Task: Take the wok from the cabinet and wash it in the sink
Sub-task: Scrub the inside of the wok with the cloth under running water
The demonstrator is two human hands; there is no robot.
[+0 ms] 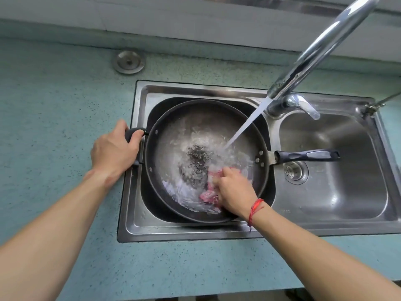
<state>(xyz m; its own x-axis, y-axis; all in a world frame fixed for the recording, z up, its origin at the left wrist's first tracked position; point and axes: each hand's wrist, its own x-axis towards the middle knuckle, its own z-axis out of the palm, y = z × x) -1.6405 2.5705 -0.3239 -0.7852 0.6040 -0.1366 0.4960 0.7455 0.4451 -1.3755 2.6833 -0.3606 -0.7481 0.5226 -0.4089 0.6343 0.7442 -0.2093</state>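
The wok (208, 131) is sitting in the left basin of the double sink (217, 89), filling nearly all of it, with its rim close to the basin walls. I am gripping its small black loop handle (134, 133) with my left hand (114, 149), fingers curled and clamped around it at the wok's left edge, above the strip of sink between the basin and the blue-green counter (54, 118).

My right hand (233, 190) is pressing a pink cloth (209, 195) against the inner wall of the wok on the side nearest me, fingers bunched tight on the cloth. The cloth is blurring under the splashing water, so I cannot say how much of it is folded beneath my palm. A red string bracelet (256, 206) is circling my right wrist.

Water is streaming from the chrome faucet (321, 51), which is rising behind and to the right of the wok, and is striking the wok's floor right of centre, foaming white around a dark patch in the middle. The wok's long black handle (308, 155) is reaching out to the right over the neighbouring basin, above its drain strainer (295, 171). A round metal cap (129, 61) is lying on the counter beyond the wok's far left.
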